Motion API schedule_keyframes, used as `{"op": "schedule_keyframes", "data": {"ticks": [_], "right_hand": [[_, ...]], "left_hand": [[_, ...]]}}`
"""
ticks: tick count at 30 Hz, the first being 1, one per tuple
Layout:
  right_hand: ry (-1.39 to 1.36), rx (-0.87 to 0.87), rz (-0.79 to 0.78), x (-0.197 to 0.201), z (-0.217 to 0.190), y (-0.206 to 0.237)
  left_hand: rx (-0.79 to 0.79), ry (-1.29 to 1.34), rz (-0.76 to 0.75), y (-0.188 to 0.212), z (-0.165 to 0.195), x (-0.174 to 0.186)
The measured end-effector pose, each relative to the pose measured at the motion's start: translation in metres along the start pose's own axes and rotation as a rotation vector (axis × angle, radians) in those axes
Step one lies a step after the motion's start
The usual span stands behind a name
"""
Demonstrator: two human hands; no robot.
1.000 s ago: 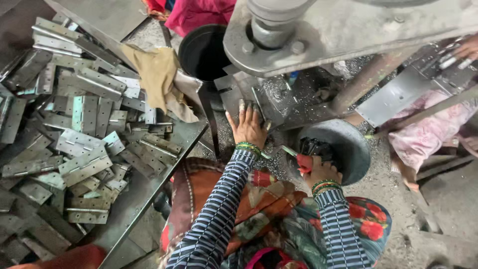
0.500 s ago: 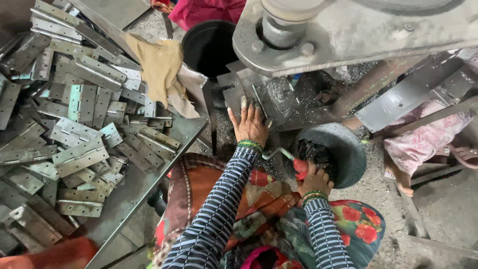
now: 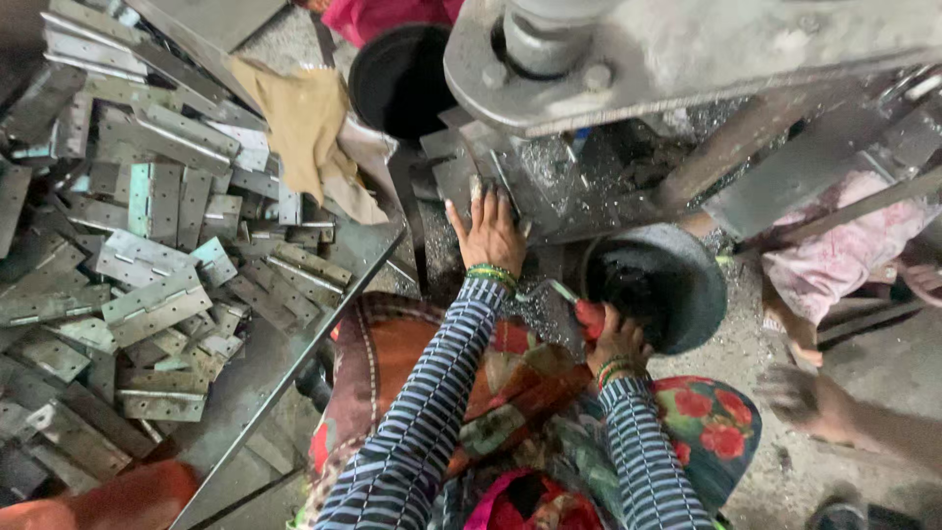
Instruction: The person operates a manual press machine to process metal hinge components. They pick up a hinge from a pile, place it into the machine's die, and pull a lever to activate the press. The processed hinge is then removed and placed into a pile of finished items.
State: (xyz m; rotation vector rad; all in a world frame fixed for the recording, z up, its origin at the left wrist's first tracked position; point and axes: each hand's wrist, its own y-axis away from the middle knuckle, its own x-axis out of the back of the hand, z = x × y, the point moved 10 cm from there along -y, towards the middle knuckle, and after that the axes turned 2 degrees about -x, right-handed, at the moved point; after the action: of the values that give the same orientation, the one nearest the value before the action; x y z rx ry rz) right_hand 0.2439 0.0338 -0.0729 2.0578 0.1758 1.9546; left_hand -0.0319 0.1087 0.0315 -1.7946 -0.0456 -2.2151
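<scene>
Fingers [image 3: 488, 201] of the left hand [image 3: 491, 236] spread flat, pressing a small metal piece [image 3: 461, 182] onto the bed of the press [image 3: 687, 49], apparently to steady it under the ram. Right hand [image 3: 616, 344] curled shut around a red-handled tool [image 3: 587, 316], held at the near rim of a round dark metal bowl [image 3: 702, 285], seemingly ready to dip in; bowl's contents dark and hard to make out. Striped sleeves and green bangles on both wrists, patterned cloth across the lap below. Metal shavings [image 3: 628, 167] strewn about the press base. Farther off, a second black round tub [image 3: 397, 83], inside too dark to read. At left, a sheet-metal tray [image 3: 294, 344] serving as bench, heaped with flat steel hinges [image 3: 147, 294] within reach of the left arm, a tan rag [image 3: 304, 123] draped over its far end. At right, another person's pink-clad leg [image 3: 834, 260].
</scene>
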Motion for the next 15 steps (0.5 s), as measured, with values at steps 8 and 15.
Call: {"op": "schedule_keyframes", "data": {"ticks": [8, 15], "right_hand": [[0.194, 0.035, 0.087, 0.059, -0.002, 0.003], [0.079, 0.026, 0.154, 0.025, -0.004, 0.009]], "left_hand": [[0.015, -0.027, -0.145, -0.025, -0.002, -0.007], [-0.008, -0.178, -0.119, -0.046, -0.003, -0.007]]}}
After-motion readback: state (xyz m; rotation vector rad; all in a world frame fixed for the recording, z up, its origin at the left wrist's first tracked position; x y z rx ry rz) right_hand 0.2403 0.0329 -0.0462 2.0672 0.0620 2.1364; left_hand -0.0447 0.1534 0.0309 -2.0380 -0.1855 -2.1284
